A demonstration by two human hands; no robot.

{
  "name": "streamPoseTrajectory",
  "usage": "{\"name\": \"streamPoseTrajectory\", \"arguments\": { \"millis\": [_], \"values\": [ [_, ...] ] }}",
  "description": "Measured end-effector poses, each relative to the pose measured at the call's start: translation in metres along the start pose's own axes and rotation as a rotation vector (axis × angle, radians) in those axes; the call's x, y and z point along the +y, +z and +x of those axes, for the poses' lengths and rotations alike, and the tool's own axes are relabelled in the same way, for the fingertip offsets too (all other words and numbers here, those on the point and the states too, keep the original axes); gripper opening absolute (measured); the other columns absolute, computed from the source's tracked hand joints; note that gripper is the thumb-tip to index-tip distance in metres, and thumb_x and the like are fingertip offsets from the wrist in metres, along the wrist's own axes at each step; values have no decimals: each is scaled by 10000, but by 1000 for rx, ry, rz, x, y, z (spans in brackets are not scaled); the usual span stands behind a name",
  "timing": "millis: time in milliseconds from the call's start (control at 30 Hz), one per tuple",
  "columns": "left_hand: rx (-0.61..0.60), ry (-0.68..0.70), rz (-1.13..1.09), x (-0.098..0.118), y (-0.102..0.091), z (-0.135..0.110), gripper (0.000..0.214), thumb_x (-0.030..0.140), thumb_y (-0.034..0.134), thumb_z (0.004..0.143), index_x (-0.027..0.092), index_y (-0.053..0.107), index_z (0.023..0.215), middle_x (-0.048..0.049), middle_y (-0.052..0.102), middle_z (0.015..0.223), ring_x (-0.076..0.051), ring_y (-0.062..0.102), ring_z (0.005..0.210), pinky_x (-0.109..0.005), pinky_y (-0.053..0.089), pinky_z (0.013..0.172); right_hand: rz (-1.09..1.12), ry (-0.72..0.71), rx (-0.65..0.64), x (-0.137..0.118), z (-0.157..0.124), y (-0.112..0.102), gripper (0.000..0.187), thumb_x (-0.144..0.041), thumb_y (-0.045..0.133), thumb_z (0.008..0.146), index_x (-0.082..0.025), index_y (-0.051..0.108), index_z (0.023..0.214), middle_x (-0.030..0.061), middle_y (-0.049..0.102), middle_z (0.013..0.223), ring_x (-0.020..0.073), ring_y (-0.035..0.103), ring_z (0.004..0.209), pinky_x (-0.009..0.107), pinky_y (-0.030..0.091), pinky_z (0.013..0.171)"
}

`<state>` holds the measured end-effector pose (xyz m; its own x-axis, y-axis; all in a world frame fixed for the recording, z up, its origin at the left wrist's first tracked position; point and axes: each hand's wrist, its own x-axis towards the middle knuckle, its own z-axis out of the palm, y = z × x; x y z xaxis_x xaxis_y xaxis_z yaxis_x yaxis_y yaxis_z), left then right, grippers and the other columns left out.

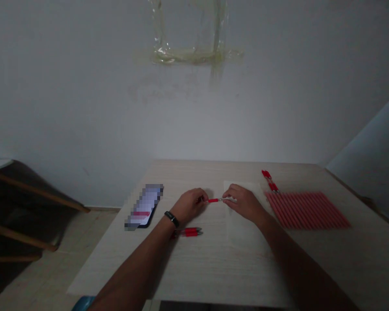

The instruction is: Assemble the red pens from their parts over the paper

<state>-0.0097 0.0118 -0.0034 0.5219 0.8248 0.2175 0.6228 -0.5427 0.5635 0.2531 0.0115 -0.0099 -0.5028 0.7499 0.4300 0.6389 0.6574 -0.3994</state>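
Both of my hands meet over the middle of a light wooden table [214, 268]. My left hand [189, 206], with a black band on its wrist, pinches the left end of a small red pen part [213, 200]. My right hand [243, 201] pinches its right end, where a thin pale tip shows. Just below my left wrist lie two red pens with silver tips [189, 232]. A row of several red pen barrels [306, 210] lies side by side to the right of my right hand.
A phone [145, 206] lies on the table's left side. Two small red parts [269, 180] lie beyond the barrel row. A white sheet [243, 229] lies under my right hand. Wooden furniture [22, 207] stands at the left; a wall with taped plastic [191, 39] rises behind.
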Motion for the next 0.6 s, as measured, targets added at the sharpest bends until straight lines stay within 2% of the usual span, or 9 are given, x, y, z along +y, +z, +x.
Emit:
{"name": "streamPoseTrajectory", "arguments": {
  "millis": [133,367,600],
  "values": [
    [-16,-7,2,2,-1,0,101,176,620,869,194,672,954,-44,672,927,-188,604,860,-288,457,774,-28,-46,-42,-4,2,2,105,-244,622,969,-206,696,906,24,662,899,169,619,861,281,457,784],
    [-3,28,18,1,-1,-1,116,147,606,863,204,669,942,-36,674,910,-189,602,844,-296,457,768,-72,-47,-85,-14,1,-2,140,-251,584,992,-189,695,933,32,672,918,168,619,873,281,458,801],
    [-25,62,9,1,-3,0,124,144,600,879,201,661,971,-42,685,961,-188,606,870,-295,464,786,-106,-60,-102,-12,0,0,186,-275,541,1010,-195,695,942,42,670,914,177,617,884,296,464,823]
  ]
}}
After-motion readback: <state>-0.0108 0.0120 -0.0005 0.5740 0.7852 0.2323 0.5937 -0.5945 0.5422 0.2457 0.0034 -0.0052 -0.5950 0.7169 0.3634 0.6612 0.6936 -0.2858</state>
